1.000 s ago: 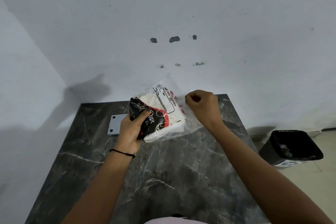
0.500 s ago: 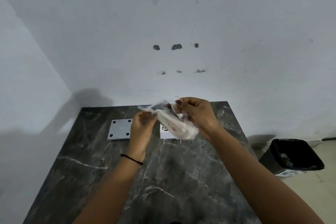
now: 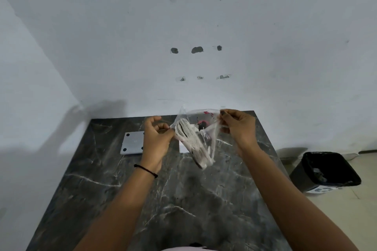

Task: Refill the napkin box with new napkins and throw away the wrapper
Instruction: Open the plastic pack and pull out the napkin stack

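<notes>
Two hands | left (image 3: 156, 138), right (image 3: 238, 126) pinched on wrapper (image 3: 212, 128) | napkins (image 3: 190, 138) inside

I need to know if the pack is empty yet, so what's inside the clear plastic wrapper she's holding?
The wrapper, pulled apart by the left hand and right hand, holds a stack of napkins, white with black and red print. The plastic blurs the stack's far end.
</notes>
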